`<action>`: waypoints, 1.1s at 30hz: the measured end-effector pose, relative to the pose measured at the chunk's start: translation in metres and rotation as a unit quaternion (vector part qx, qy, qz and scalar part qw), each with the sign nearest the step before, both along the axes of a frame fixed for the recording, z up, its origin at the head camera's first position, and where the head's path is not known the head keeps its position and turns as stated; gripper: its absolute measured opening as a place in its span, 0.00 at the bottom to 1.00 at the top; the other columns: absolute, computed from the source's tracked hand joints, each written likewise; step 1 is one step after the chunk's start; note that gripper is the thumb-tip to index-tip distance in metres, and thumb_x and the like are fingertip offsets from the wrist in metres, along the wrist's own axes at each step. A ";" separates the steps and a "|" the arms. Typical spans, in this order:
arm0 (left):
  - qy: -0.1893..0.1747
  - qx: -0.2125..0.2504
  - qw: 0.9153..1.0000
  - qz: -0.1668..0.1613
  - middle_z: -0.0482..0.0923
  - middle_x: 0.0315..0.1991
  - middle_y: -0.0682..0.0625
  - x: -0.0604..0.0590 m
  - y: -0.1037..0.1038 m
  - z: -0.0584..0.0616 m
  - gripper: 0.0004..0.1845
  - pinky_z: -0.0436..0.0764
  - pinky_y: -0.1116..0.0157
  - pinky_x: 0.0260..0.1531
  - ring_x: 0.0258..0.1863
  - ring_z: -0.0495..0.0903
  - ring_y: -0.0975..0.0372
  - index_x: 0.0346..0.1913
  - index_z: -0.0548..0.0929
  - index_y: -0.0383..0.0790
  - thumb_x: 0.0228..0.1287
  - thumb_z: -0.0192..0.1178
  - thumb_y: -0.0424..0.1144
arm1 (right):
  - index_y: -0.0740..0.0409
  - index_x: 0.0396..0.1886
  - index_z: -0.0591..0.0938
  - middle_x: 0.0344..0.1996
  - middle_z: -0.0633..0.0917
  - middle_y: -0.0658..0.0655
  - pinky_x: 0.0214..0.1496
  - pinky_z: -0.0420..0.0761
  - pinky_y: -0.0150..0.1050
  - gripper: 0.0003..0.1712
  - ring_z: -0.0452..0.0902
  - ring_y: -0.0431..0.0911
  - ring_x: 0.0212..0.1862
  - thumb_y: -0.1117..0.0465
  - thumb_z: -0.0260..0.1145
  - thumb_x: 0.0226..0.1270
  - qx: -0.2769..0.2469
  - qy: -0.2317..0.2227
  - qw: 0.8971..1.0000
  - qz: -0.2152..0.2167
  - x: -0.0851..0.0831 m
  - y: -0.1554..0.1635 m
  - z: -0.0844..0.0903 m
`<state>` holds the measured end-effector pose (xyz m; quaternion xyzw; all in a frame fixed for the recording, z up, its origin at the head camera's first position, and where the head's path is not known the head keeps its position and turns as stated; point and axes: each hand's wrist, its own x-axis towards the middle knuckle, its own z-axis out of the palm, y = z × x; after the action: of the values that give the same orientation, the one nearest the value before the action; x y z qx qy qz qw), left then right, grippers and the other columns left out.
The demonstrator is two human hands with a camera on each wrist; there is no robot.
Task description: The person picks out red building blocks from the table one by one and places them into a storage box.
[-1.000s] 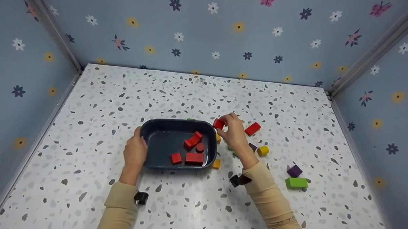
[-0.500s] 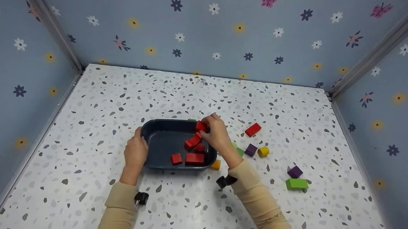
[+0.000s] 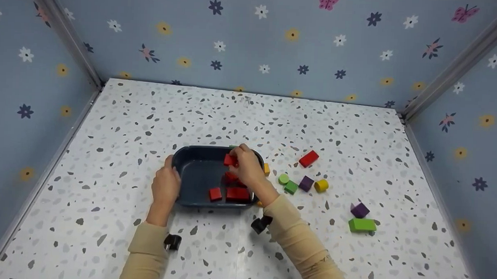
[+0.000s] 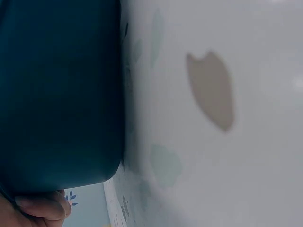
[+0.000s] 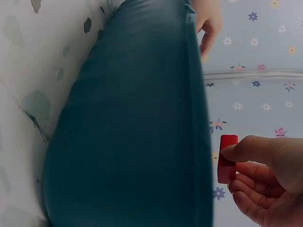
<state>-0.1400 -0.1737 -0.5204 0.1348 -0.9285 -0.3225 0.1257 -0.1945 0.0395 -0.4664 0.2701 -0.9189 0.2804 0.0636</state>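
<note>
A dark blue rectangular dish (image 3: 197, 177) stands on the speckled tabletop. My left hand (image 3: 165, 185) grips its left rim, and in the left wrist view curled fingers (image 4: 47, 208) show at the dish's edge. Over the right part of the dish, my right hand (image 3: 249, 168) pinches a red block (image 3: 229, 160) between thumb and fingers. The right wrist view shows that block (image 5: 227, 165) above rim level. Inside the dish lie a small red block (image 3: 215, 194), a longer red block (image 3: 237, 194) and a notched red block (image 3: 230, 177), partly hidden by the hand.
Right of the dish lie a red block (image 3: 309, 158), a green disc (image 3: 283, 179), a green block (image 3: 291, 187), a purple cube (image 3: 306, 183) and a yellow cylinder (image 3: 321, 185). Farther right are another purple block (image 3: 360, 210) and a long green block (image 3: 362, 225). Flowered walls enclose the table.
My right hand has carried the red block leftward from outside the dish's right rim to over its inside. The left hand and the dish have stayed in place.
</note>
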 end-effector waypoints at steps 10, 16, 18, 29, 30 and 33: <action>-0.003 0.003 1.000 -0.002 0.75 0.39 0.29 -0.001 -0.001 -0.001 0.20 0.71 0.47 0.25 0.32 0.77 0.40 0.59 0.65 0.33 0.64 0.44 0.29 | 0.64 0.35 0.78 0.34 0.75 0.55 0.39 0.73 0.34 0.14 0.73 0.44 0.34 0.67 0.69 0.45 0.047 -0.023 0.999 0.001 -0.002 -0.021 -0.016; 0.003 -0.001 1.000 -0.002 0.76 0.38 0.29 0.000 0.000 0.000 0.19 0.71 0.46 0.25 0.32 0.76 0.39 0.58 0.66 0.33 0.63 0.45 0.29 | 0.62 0.36 0.78 0.34 0.74 0.54 0.40 0.73 0.34 0.16 0.72 0.44 0.35 0.65 0.69 0.45 0.085 -0.052 0.995 0.002 -0.004 -0.029 -0.026; 0.007 -0.003 1.000 -0.002 0.76 0.37 0.28 0.000 0.000 0.000 0.19 0.71 0.46 0.25 0.31 0.76 0.39 0.57 0.67 0.32 0.62 0.45 0.29 | 0.62 0.37 0.78 0.36 0.74 0.54 0.40 0.73 0.34 0.16 0.72 0.44 0.37 0.65 0.69 0.46 0.094 -0.062 0.994 0.006 -0.004 -0.031 -0.029; 0.021 -0.008 1.000 -0.001 0.76 0.35 0.28 0.000 0.000 0.000 0.19 0.71 0.46 0.22 0.28 0.76 0.39 0.57 0.67 0.32 0.62 0.45 0.29 | 0.61 0.38 0.78 0.38 0.75 0.55 0.44 0.73 0.36 0.16 0.72 0.45 0.42 0.64 0.70 0.48 0.146 -0.071 0.986 0.024 -0.007 -0.035 -0.041; 0.022 -0.008 1.000 -0.002 0.76 0.34 0.28 0.000 0.000 -0.001 0.19 0.71 0.46 0.22 0.28 0.76 0.39 0.57 0.67 0.31 0.62 0.45 0.29 | 0.62 0.38 0.78 0.38 0.75 0.56 0.44 0.73 0.36 0.15 0.72 0.45 0.43 0.63 0.70 0.49 0.156 -0.066 0.985 0.028 -0.008 -0.036 -0.042; 0.025 -0.008 1.000 -0.006 0.76 0.33 0.28 0.000 0.000 -0.001 0.19 0.71 0.47 0.21 0.27 0.77 0.40 0.57 0.67 0.31 0.62 0.45 0.28 | 0.62 0.36 0.78 0.38 0.76 0.57 0.43 0.73 0.36 0.15 0.72 0.47 0.43 0.62 0.70 0.48 0.180 -0.050 0.982 0.038 -0.009 -0.036 -0.044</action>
<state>-0.1397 -0.1741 -0.5219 0.1205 -0.9284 -0.3188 0.1481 -0.2035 0.0037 -0.5100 0.2969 -0.9456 0.1258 -0.0432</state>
